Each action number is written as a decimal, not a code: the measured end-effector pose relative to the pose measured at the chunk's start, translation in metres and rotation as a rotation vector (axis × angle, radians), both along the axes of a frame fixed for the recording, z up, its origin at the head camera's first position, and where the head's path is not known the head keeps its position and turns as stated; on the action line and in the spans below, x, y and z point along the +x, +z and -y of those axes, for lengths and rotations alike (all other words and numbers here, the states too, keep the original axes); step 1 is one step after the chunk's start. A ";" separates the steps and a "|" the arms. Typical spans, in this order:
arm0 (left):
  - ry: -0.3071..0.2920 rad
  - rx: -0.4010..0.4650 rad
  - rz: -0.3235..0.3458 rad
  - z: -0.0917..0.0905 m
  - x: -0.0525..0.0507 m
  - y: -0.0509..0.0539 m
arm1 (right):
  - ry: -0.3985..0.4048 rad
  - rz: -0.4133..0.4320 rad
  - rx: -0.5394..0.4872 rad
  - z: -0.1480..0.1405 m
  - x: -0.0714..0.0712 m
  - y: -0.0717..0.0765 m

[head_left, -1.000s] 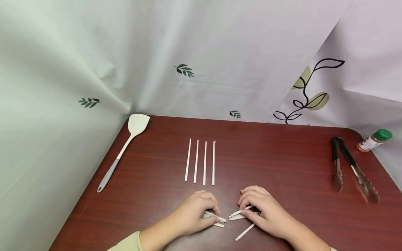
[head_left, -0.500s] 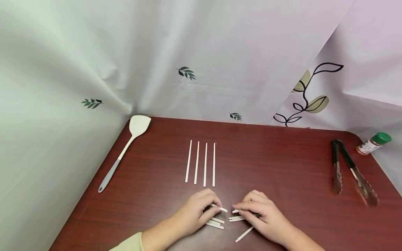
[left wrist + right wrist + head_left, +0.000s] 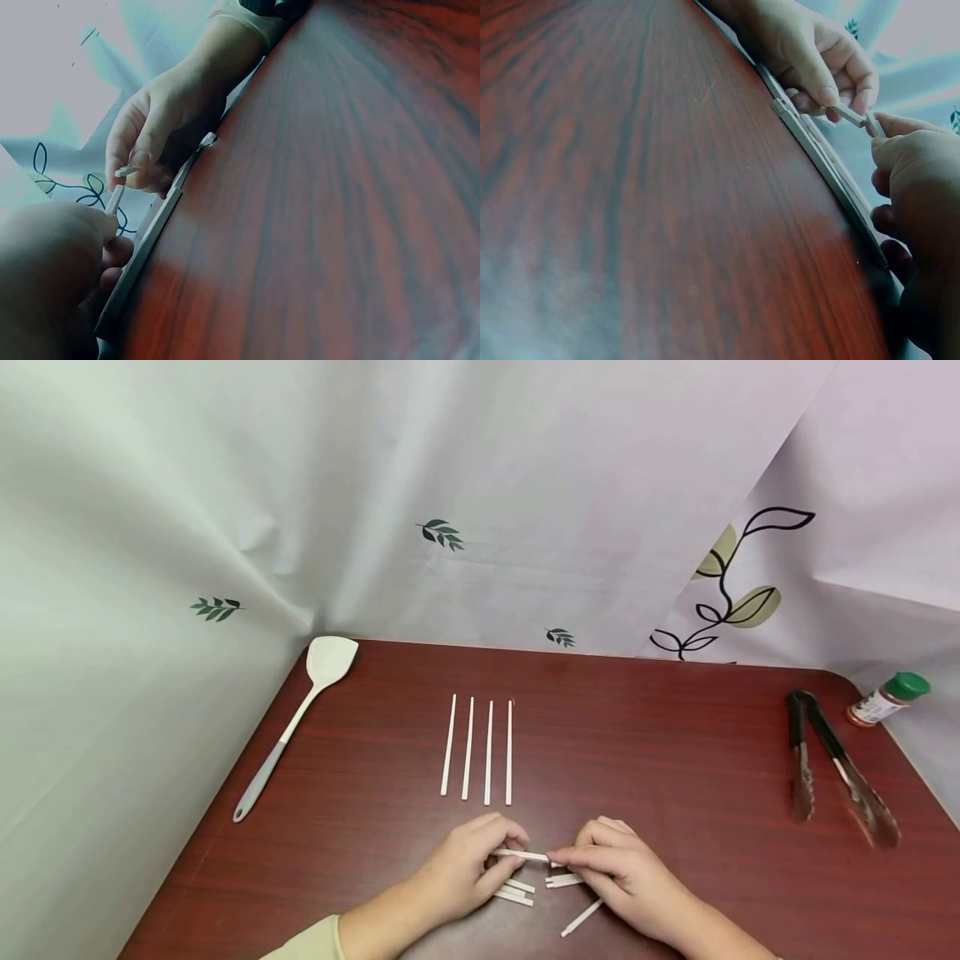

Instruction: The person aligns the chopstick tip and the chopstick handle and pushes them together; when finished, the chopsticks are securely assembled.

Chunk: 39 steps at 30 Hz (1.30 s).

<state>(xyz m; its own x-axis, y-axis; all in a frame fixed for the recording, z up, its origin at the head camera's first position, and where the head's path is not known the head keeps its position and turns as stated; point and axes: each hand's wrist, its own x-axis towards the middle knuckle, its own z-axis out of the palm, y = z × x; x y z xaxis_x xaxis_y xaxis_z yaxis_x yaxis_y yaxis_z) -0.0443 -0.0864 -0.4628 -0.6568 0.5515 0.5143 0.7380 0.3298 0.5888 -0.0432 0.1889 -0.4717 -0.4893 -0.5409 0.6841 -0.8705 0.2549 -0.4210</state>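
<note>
My left hand (image 3: 468, 864) pinches a thin white stick (image 3: 528, 856) between thumb and fingers, just above the table. Facing it, my right hand (image 3: 626, 877) pinches a second white stick (image 3: 874, 126), mostly hidden by the fingers. The two ends meet or nearly meet at an angle in the right wrist view; whether they are joined I cannot tell. Under the left hand lie several loose white sticks (image 3: 516, 899). Beside and beneath the right hand are more white sticks (image 3: 564, 882), and one slanted stick (image 3: 581, 918) with a narrower tip.
Several longer white sticks (image 3: 488, 752) lie in a parallel row beyond the hands. A white spatula (image 3: 296, 718) with a grey handle rests along the left edge. Tongs (image 3: 832, 760) and a green-capped spice bottle (image 3: 888, 699) occupy the right side. Printed curtains (image 3: 480, 577) enclose the table.
Both hands have each lifted a stick from the loose ones, and these sticks' ends have come together. The right index finger now reaches the left stick's end. The row beyond has not moved.
</note>
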 end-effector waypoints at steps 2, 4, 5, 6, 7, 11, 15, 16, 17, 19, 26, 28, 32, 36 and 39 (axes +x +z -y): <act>-0.008 0.007 0.002 0.000 0.000 0.000 | -0.019 0.025 0.017 -0.002 0.001 0.000; -0.013 0.007 0.024 0.000 0.000 0.000 | -0.037 0.051 0.035 -0.003 0.002 0.001; -0.017 0.009 0.021 0.000 0.000 -0.001 | -0.045 0.061 0.044 -0.004 0.002 0.001; -0.019 0.009 0.018 -0.001 0.000 -0.001 | -0.051 0.072 0.052 -0.004 0.002 0.002; -0.023 0.007 0.026 -0.001 0.000 -0.002 | -0.056 0.077 0.060 -0.004 0.002 0.002; -0.040 0.009 0.044 -0.002 0.000 -0.002 | -0.047 0.065 0.067 -0.005 0.002 0.000; -0.037 0.020 0.054 -0.002 0.001 -0.002 | -0.030 0.076 0.049 -0.005 0.002 0.000; -0.032 0.023 0.047 -0.002 0.000 -0.002 | -0.027 0.085 0.043 -0.006 0.002 0.000; -0.026 0.026 0.036 -0.002 0.000 -0.002 | -0.023 0.093 0.038 -0.006 0.003 0.000; -0.017 0.032 0.020 -0.002 0.000 -0.003 | -0.017 0.107 0.030 -0.006 0.003 0.000; -0.024 0.039 0.044 -0.002 0.000 -0.004 | -0.024 0.107 0.046 -0.007 0.004 0.000; -0.024 0.046 0.052 -0.002 0.000 -0.005 | -0.026 0.114 0.050 -0.007 0.004 0.000; -0.029 0.053 0.063 -0.002 -0.001 -0.004 | -0.024 0.120 0.058 -0.007 0.003 0.001; -0.024 0.055 0.057 -0.001 -0.001 -0.004 | -0.036 0.122 0.068 -0.006 0.004 0.001; -0.019 0.077 0.054 -0.001 0.000 -0.005 | -0.068 0.158 0.050 -0.005 0.006 0.001</act>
<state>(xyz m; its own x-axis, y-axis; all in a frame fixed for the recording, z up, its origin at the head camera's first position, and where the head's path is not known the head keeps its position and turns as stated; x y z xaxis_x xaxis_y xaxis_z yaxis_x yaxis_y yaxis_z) -0.0447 -0.0856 -0.4682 -0.6748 0.5241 0.5197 0.7100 0.2686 0.6510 -0.0375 0.1937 -0.4706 -0.6254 -0.5340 0.5690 -0.7744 0.3349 -0.5368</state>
